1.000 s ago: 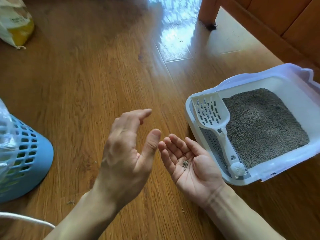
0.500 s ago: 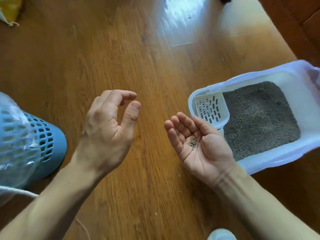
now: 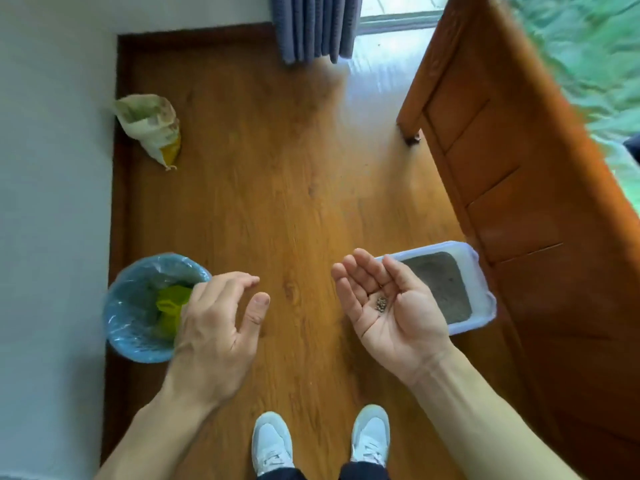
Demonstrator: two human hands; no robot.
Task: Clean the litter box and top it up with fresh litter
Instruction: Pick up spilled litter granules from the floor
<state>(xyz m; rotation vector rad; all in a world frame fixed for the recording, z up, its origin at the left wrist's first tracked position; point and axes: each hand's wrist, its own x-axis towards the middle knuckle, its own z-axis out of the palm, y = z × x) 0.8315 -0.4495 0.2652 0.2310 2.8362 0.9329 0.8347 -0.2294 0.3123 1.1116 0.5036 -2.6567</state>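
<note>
My right hand (image 3: 388, 306) is palm up and cupped, with a small pinch of grey litter grains (image 3: 381, 303) lying in the palm. Behind it on the floor sits the white litter box (image 3: 481, 292), filled with grey litter (image 3: 446, 285); the hand hides its left part and the scoop. My left hand (image 3: 218, 323) hovers palm down with loose, spread fingers and holds nothing. It overlaps the right rim of the blue waste bin (image 3: 138, 341), which is lined with a clear bag and has green waste inside. An opened litter bag (image 3: 152, 129) lies far left by the wall.
A wooden bed frame (image 3: 502, 168) runs along the right, its leg (image 3: 410, 133) standing on the floor. A white wall (image 3: 52, 202) borders the left, and a blue curtain (image 3: 311, 26) hangs at the back. My two light shoes (image 3: 322, 441) stand on the wooden floor below.
The view has risen from close to the floor to standing height. The room, shoes and bin top came into sight. Both hands keep their poses, and the grains stay in my right palm.
</note>
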